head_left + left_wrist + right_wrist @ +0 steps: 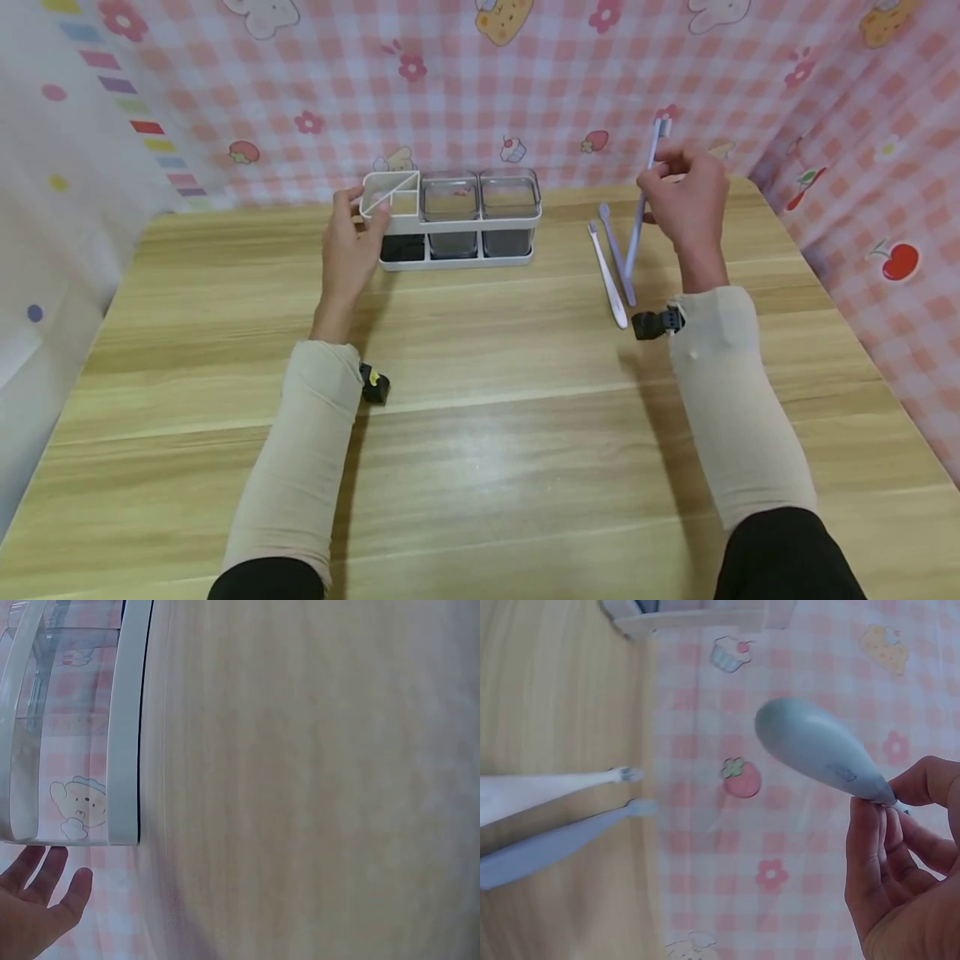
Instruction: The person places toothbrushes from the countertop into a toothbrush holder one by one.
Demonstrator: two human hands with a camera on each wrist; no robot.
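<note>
A white toothbrush holder [461, 226] with clear cups stands at the back of the table. My left hand [352, 246] holds its left end, thumb at the front and fingers at the side. In the left wrist view, fingertips [54, 862] touch its end wall. My right hand [693, 196] pinches a light blue toothbrush [640, 225] near its neck, bristles up and the handle hanging down. The right wrist view shows its thick handle [810, 742] end-on. A white toothbrush [609, 279] and a lavender toothbrush [617, 254] lie on the table beside it.
Two clear square cups [450, 198] sit in the holder, right of a divided white compartment [405, 202]. A pink checked cloth [450, 92] hangs behind the wooden table [480, 400], with more cloth along its right side and a pale sheet [52, 208] at left.
</note>
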